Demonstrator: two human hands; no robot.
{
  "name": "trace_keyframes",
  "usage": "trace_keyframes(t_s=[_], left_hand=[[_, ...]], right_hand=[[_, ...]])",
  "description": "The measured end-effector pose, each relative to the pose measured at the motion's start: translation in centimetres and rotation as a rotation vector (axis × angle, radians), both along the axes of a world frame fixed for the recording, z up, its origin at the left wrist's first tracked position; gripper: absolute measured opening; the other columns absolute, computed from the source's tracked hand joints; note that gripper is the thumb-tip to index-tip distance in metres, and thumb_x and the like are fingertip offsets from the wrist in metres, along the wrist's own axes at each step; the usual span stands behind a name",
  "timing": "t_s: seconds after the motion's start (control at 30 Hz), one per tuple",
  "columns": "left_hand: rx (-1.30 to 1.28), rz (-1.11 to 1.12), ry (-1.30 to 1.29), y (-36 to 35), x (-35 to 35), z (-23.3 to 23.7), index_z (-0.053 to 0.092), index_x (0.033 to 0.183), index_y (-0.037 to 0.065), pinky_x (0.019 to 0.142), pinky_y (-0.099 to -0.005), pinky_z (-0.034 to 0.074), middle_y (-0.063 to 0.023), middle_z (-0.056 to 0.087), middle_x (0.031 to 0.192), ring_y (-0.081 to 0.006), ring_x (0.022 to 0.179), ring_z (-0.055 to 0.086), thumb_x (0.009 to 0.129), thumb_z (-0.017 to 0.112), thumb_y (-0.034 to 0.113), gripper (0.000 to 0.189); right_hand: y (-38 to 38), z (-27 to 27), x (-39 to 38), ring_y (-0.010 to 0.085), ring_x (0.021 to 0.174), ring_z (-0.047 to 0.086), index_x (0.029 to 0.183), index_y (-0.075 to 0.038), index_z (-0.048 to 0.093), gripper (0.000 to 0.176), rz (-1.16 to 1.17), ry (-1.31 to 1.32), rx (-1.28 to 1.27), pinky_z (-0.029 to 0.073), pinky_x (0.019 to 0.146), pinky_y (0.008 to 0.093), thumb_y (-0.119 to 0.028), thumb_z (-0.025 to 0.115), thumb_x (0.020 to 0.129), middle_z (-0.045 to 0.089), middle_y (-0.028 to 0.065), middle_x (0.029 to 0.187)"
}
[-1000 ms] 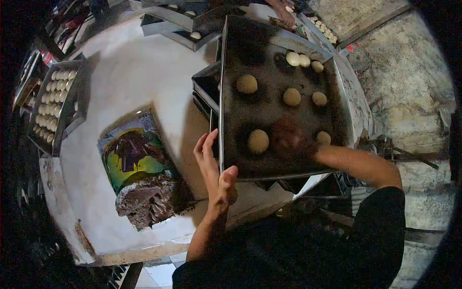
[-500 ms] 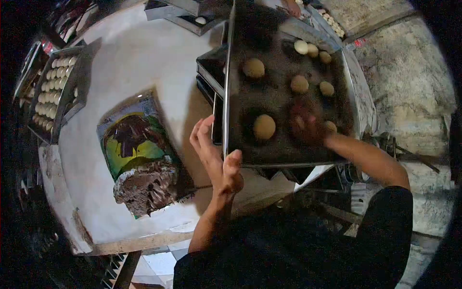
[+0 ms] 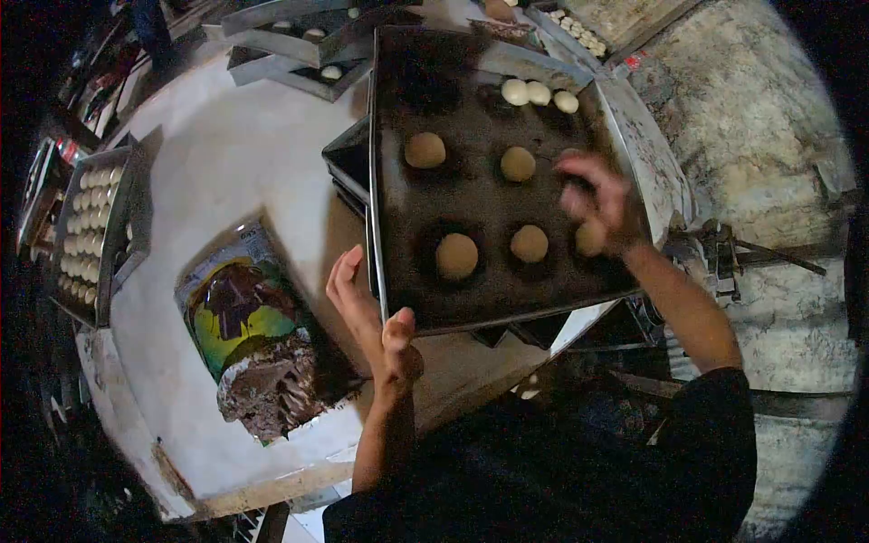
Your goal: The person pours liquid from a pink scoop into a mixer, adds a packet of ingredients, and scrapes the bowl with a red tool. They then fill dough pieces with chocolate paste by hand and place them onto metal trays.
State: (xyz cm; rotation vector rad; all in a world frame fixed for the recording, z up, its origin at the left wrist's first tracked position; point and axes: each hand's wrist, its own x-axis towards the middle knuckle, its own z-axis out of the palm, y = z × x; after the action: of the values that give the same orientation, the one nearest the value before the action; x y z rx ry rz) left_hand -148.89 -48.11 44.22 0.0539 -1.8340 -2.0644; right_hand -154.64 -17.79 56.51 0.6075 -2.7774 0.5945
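A dark metal tray [image 3: 475, 195] lies on top of other trays, holding several round dough balls. Brown ones, such as this dough ball [image 3: 457, 256], stand apart in two rows; three pale balls [image 3: 539, 93] sit close together near its far side. My left hand [image 3: 376, 312] is at the tray's left edge, thumb on the rim and fingers spread outside it. Over the tray's right part hovers my right hand [image 3: 602, 204], blurred, fingers apart and slightly curled. One brown ball [image 3: 590, 237] is partly hidden beneath it.
An open bag [image 3: 240, 308] with brown paste spilling at its mouth lies on the white table [image 3: 213, 163]. At the left, a tray [image 3: 90, 226] holds rows of pale balls. More trays [image 3: 308, 68] stand at the back. Part of another person's hand [image 3: 500, 9] shows at the top.
My right hand has moved up from the tray's near part, and a brown ball now shows where it was. The view has shifted, so the tray appears further left.
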Motion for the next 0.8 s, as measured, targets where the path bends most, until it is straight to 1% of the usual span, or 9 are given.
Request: trace_keyframes(t_s=[0.07, 0.17, 0.2, 0.3, 0.4, 0.5, 0.6, 0.7, 0.8], left_hand=[[-0.028, -0.026, -0.009, -0.3, 0.0, 0.1, 0.042, 0.128, -0.004, 0.106, -0.0437, 0.026, -0.0187, 0.036, 0.126, -0.0315, 0.124, 0.034, 0.074, 0.049, 0.076, 0.097], [-0.027, -0.086, -0.032, -0.8, 0.4, 1.4, 0.042, 0.129, -0.003, 0.107, -0.0439, 0.025, -0.0188, 0.034, 0.128, -0.0318, 0.125, 0.034, 0.074, 0.051, 0.076, 0.097], [-0.057, -0.075, -0.018, -0.9, 0.3, 1.2, 0.042, 0.129, -0.003, 0.107, -0.0444, 0.025, -0.0191, 0.034, 0.127, -0.0320, 0.125, 0.034, 0.074, 0.051, 0.076, 0.097], [-0.118, -0.062, -0.007, -1.2, 0.3, 1.1, 0.043, 0.128, -0.003, 0.107, -0.0460, 0.024, -0.0205, 0.035, 0.127, -0.0330, 0.126, 0.033, 0.074, 0.050, 0.077, 0.098], [-0.102, -0.054, -0.021, -0.9, 0.5, 2.3, 0.043, 0.128, -0.003, 0.106, -0.0473, 0.023, -0.0229, 0.036, 0.127, -0.0352, 0.126, 0.033, 0.074, 0.049, 0.077, 0.097], [-0.104, -0.042, -0.001, -1.0, 0.3, 2.0, 0.043, 0.128, -0.003, 0.106, -0.0480, 0.023, -0.0252, 0.037, 0.128, -0.0377, 0.127, 0.032, 0.076, 0.047, 0.077, 0.096], [-0.207, -0.059, -0.003, -1.5, 0.6, 2.2, 0.044, 0.129, -0.002, 0.106, -0.0482, 0.023, -0.0262, 0.036, 0.130, -0.0391, 0.127, 0.032, 0.079, 0.043, 0.075, 0.092], [-0.098, -0.109, -0.014, -1.0, 0.7, 2.1, 0.043, 0.130, -0.001, 0.106, -0.0483, 0.023, -0.0263, 0.036, 0.130, -0.0389, 0.126, 0.033, 0.081, 0.043, 0.073, 0.089], [-0.094, -0.073, -0.005, -0.8, 0.7, 2.5, 0.043, 0.130, -0.001, 0.106, -0.0483, 0.024, -0.0266, 0.036, 0.130, -0.0391, 0.125, 0.033, 0.081, 0.045, 0.071, 0.088]], right_hand=[[5.1, -2.3, -3.9, 0.0240, 0.098, 0.059, 0.110, -0.003, 0.059, 0.023, -0.326, 0.148, -0.169, 0.046, 0.089, 0.0340, -0.020, 0.052, 0.097, 0.062, 0.0117, 0.105], [6.9, -4.0, -6.4, 0.0212, 0.086, 0.059, 0.107, -0.002, 0.059, 0.022, -0.198, 0.159, -0.028, 0.047, 0.080, 0.0333, -0.020, 0.051, 0.098, 0.061, 0.0095, 0.095], [6.6, -4.2, -6.5, 0.0285, 0.088, 0.063, 0.097, -0.005, 0.061, 0.022, -0.236, 0.058, -0.027, 0.049, 0.080, 0.0390, -0.025, 0.057, 0.090, 0.063, 0.0145, 0.091], [7.0, -4.7, -6.7, 0.0304, 0.085, 0.061, 0.094, -0.004, 0.060, 0.026, -0.313, 0.022, 0.073, 0.048, 0.079, 0.0412, -0.030, 0.061, 0.088, 0.062, 0.0160, 0.088], [10.5, -8.0, -10.0, 0.0267, 0.072, 0.057, 0.092, 0.000, 0.053, 0.026, -0.225, 0.178, 0.224, 0.046, 0.065, 0.0388, -0.025, 0.062, 0.091, 0.055, 0.0136, 0.079], [7.8, -9.5, -9.4, 0.0319, 0.072, 0.057, 0.091, 0.000, 0.053, 0.025, -0.272, 0.144, 0.131, 0.046, 0.065, 0.0410, -0.024, 0.061, 0.090, 0.055, 0.0160, 0.080], [8.3, -9.3, -6.4, 0.0358, 0.078, 0.057, 0.092, -0.001, 0.053, 0.021, -0.081, 0.197, 0.158, 0.046, 0.069, 0.0433, -0.022, 0.059, 0.089, 0.056, 0.0179, 0.082], [8.2, -8.6, -8.1, 0.0365, 0.084, 0.057, 0.094, -0.002, 0.054, 0.020, -0.322, 0.229, 0.283, 0.045, 0.074, 0.0441, -0.020, 0.059, 0.088, 0.056, 0.0190, 0.087], [5.7, -8.6, -9.2, 0.0359, 0.088, 0.056, 0.094, -0.002, 0.054, 0.018, -0.308, 0.135, 0.109, 0.044, 0.075, 0.0442, -0.018, 0.059, 0.088, 0.056, 0.0191, 0.090]])
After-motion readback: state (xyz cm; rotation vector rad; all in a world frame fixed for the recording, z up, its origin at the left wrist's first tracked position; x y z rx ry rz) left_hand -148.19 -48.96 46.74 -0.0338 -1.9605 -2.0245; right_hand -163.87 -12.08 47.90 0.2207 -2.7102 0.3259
